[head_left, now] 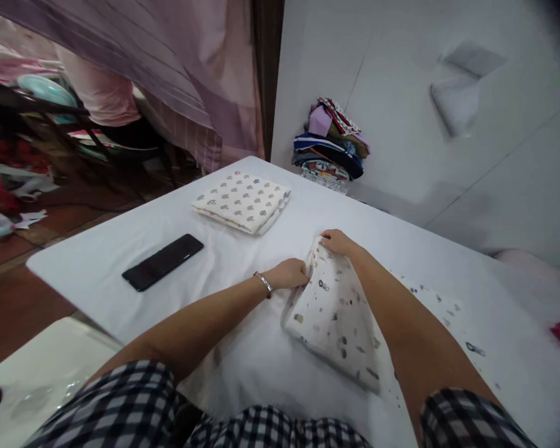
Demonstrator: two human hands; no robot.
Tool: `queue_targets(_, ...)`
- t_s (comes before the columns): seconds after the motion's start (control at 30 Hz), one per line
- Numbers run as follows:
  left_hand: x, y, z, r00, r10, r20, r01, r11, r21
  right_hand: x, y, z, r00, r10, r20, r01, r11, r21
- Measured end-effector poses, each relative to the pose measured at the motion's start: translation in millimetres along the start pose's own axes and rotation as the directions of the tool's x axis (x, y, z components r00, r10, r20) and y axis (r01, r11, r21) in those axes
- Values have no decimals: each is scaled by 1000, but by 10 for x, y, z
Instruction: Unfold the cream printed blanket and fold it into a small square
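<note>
A white cloth with small printed figures [338, 317] lies partly folded near the middle of the white table [242, 348], its far end lifted and bunched. My left hand [289, 274], with a silver bracelet at the wrist, is closed on the cloth's left edge. At the far corner of the same cloth, the fingers of my right hand [335, 241] pinch the fabric. Beyond my left hand rests a neatly folded cloth with a grey pattern [245, 200], touched by neither hand.
A black phone [163, 261] lies on the table's left part. Stacked folded clothes [331, 146] stand by the wall past the far edge. More printed fabric [441, 308] spreads at the right. A person in pink [102, 87] sits at the upper left behind a curtain [191, 68].
</note>
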State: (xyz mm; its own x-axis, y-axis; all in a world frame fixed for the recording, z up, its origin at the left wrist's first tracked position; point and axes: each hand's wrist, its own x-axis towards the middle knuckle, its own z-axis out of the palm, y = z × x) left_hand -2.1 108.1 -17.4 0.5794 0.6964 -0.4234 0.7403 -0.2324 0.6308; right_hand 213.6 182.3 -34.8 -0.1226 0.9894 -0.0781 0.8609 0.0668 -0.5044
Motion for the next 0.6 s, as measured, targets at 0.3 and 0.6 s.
queue_targets(0.3, -158, 31, 2, 998, 11, -56, 2, 974, 228, -155, -44, 33, 998, 3, -69, -1, 1000, 31)
queue_targets(0.6, -260, -83, 168, 976, 30, -216, 12, 982, 189, -145, 58, 100, 996, -8, -93, 20, 992, 125)
